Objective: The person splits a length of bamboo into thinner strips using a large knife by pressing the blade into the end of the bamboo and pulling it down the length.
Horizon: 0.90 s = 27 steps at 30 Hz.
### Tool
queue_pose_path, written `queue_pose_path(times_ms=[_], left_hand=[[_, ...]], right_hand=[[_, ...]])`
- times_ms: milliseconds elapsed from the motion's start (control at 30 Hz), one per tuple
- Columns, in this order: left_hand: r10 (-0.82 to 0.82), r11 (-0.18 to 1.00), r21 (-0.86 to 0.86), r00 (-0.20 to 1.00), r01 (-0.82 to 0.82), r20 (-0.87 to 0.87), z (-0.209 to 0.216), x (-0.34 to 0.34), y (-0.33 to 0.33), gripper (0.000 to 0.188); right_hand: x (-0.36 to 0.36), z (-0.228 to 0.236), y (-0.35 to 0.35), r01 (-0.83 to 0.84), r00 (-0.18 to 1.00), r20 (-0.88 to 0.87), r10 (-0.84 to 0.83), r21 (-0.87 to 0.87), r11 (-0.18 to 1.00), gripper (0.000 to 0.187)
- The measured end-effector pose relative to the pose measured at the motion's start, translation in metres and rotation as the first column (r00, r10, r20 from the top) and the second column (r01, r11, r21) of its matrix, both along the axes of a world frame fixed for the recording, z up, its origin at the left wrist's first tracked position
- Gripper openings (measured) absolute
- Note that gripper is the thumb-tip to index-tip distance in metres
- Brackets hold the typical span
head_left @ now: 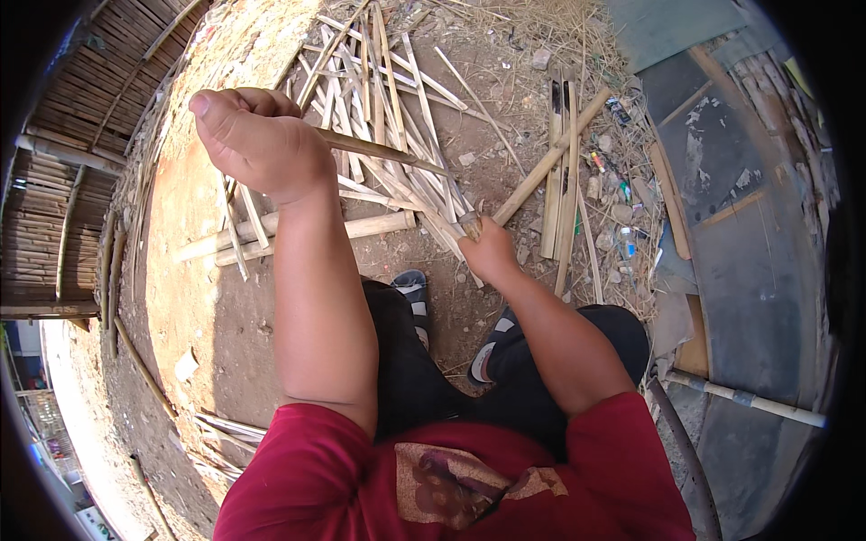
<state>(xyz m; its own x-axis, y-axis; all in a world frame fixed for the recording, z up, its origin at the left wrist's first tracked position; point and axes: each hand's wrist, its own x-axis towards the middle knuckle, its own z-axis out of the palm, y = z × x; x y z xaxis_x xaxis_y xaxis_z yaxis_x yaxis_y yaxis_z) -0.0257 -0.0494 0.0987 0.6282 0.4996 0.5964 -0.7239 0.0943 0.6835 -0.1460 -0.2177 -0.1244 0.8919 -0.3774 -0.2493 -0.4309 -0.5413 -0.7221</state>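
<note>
My left hand [257, 140] is raised at the upper left, fingers curled into a fist. A narrow bamboo strip [383, 151] runs from behind that wrist toward the right, and the fist appears to be closed on it; the grip itself is hidden. Lower and to the right, my right hand [492, 251] is closed around a short, brownish-grey object [470, 224]. Its kind is too small to tell. Just beyond both hands, split bamboo strips [390, 86] lie crisscrossed in a loose heap on the dirt.
Bamboo poles [370, 225] lie across the ground before my feet. Another pole [541, 176] slants over split bamboo lengths [552, 207] at the right. Litter and stones [622, 214] border dark sheets [753, 270]. A woven bamboo wall [54, 225] stands at the left.
</note>
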Motion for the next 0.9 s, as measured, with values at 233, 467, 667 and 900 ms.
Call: queue_pose_path(times_ms=[233,467,667,900], left_hand=[[0.031,0.998,0.045,0.999,-0.031,-0.006,-0.011,0.004,0.015,0.062],[-0.021,1.000,-0.020,0.999,0.021,-0.028,-0.010,0.004,0.011,0.072],[-0.043,0.998,-0.037,0.999,0.044,0.028,-0.013,0.007,0.015,0.075],[-0.014,0.998,-0.064,0.998,0.010,-0.059,-0.010,0.007,0.010,0.075]], right_hand=[[0.003,0.068,-0.008,0.143,0.869,0.427,-0.248,0.264,0.954,0.028],[-0.005,0.016,0.032,-0.102,0.992,0.065,0.105,-0.037,0.994,0.034],[-0.001,0.073,0.017,-0.037,0.873,0.479,-0.095,0.260,0.965,0.045],[-0.003,0.003,0.023,-0.113,0.987,0.125,0.105,0.058,0.992,0.044]])
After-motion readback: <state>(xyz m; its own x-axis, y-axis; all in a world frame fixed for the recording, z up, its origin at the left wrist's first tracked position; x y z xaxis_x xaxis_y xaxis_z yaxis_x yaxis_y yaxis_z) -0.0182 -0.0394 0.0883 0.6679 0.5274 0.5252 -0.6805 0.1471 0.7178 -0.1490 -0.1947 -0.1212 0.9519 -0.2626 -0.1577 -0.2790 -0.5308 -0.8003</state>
